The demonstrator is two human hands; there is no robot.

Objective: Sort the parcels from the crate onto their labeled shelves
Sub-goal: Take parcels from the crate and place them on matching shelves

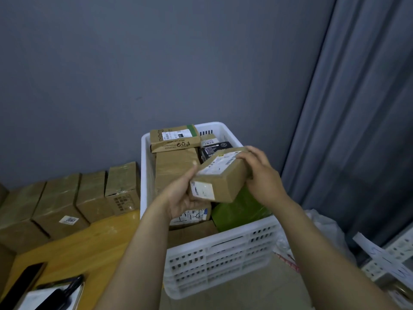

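You have a small box lifted just above the white crate, left hand cupping its near end and right hand gripping its far end, and the crate looks nearly full of parcels, so most sorting is left.

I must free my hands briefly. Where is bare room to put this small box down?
The yellow tabletop is bare between the row of brown boxes, the white crate and the clipboard. The crate, below the small box, is packed with parcels.
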